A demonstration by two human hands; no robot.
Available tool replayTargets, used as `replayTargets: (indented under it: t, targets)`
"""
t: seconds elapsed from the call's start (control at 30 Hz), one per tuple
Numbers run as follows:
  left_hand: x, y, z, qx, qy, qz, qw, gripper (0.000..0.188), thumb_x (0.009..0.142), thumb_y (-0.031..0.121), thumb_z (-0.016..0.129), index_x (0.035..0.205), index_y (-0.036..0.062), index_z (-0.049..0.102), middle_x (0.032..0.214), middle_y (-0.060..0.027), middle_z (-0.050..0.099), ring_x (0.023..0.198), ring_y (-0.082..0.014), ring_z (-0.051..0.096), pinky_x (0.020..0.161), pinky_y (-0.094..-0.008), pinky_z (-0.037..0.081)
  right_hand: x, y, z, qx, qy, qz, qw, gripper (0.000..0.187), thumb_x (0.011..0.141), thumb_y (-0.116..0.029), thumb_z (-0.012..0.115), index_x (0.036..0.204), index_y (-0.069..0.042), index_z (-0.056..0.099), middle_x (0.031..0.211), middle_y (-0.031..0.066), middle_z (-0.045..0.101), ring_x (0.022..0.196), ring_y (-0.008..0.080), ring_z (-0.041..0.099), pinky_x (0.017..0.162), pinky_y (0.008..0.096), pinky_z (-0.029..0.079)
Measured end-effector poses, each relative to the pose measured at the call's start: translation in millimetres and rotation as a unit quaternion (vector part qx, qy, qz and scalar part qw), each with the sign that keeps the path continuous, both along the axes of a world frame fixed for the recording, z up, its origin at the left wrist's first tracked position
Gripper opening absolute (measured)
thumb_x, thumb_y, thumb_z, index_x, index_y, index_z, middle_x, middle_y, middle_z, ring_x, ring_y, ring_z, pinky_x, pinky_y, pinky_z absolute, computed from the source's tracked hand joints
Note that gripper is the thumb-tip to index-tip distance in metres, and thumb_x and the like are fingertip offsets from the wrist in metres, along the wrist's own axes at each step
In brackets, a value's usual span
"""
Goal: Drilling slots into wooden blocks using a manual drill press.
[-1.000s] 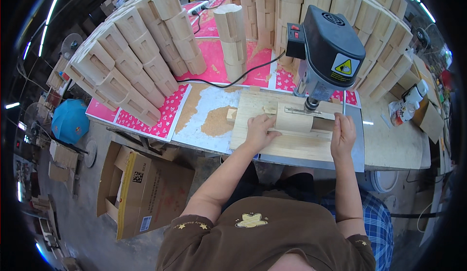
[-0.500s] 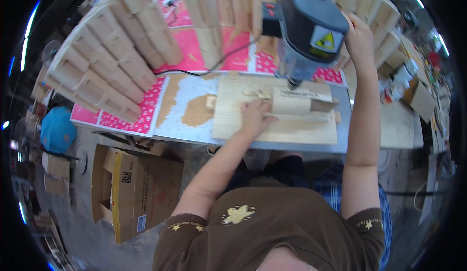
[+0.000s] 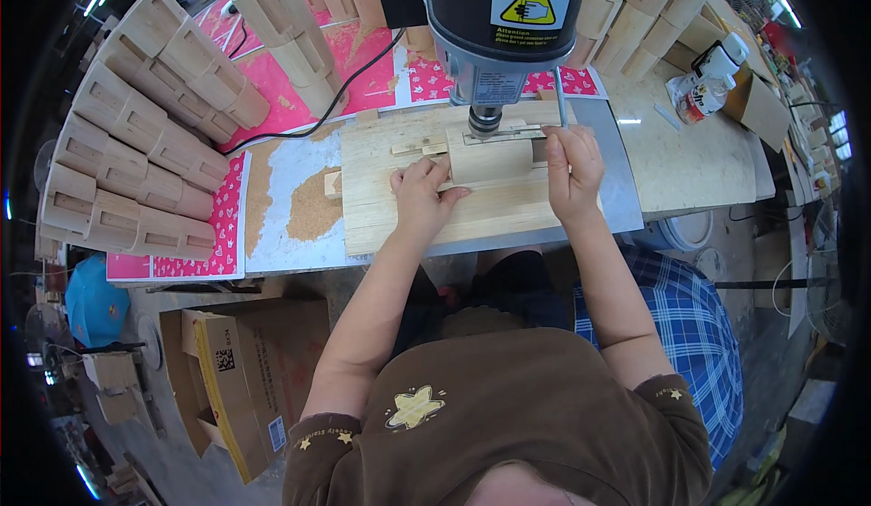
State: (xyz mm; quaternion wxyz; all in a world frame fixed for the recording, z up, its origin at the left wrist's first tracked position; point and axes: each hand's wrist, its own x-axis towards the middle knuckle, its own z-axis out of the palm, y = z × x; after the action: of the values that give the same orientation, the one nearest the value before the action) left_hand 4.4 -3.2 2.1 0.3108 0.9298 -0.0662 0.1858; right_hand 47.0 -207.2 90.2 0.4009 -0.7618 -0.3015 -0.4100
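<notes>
A pale rounded wooden block (image 3: pixel 494 163) lies on a flat wooden board (image 3: pixel 399 234), with a slotted strip along its top. Directly above it, the chuck of a bench drill press (image 3: pixel 508 16) reaches down to the block; the bit's tip is hard to make out. My left hand (image 3: pixel 422 196) steadies the block's left end, thumb stretched along the near side and fingertips by a small wooden strip (image 3: pixel 419 149). My right hand (image 3: pixel 577 172), at the block's right end, closes on the lower end of the drill press's thin metal lever (image 3: pixel 561 98).
Similar wooden pieces (image 3: pixel 136 193) stand in rows at the left, with more behind and at the right. A black cable (image 3: pixel 318 125) crosses the pink-covered tabletop. Sawdust (image 3: pixel 316 206) lies left of the board. A cardboard box (image 3: pixel 263 370) sits on the floor.
My right hand has come down from high beside the drill press to the block's right end, and the chuck now sits lower. My left hand stays at the block. The view has shifted.
</notes>
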Motion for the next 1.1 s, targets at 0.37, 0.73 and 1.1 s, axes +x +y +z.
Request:
replayTargets:
  t: [0.37,0.73,1.1]
  targets:
    - [-1.4,7.0,-1.6,-0.008,0.013,0.012,1.0,0.052,0.063,0.027,0.078,0.111,0.0154,0.062,0.079,-0.0016,0.052,0.085,-0.021,0.051,0.084,-0.0388,0.028,20.9,9.4,117.0,0.008,0.014,-0.048,0.999,0.016,0.088,-0.013,0.055,0.078,-0.001,0.06,0.061,0.0075,0.048,0.054,0.0168,0.048,0.051,0.029,0.038]
    - [13.7,6.0,-22.0,-0.192,0.0,0.028,0.981,0.045,0.054,0.037,0.079,0.09,0.0142,0.065,0.087,-0.0013,0.055,0.089,-0.0189,0.053,0.082,-0.041,0.03,67.8,6.3,90.0,0.011,0.242,0.04,0.969,0.046,0.09,-0.023,0.052,0.133,-0.008,0.042,0.087,0.012,0.061,0.08,0.0198,0.058,0.071,0.0318,0.044]
    - [-39.1,32.5,16.3,-0.263,-0.018,-0.046,0.964,0.037,0.058,0.01,0.08,0.09,0.0007,0.064,0.086,-0.0069,0.055,0.078,-0.0211,0.056,0.073,-0.0293,0.045,10.4,-42.9,-8.1,-0.279,0.25,0.019,0.927,0.027,0.07,-0.009,0.069,0.092,-0.002,0.054,0.086,0.0125,0.054,0.084,0.0325,0.048,0.074,0.0397,0.04]
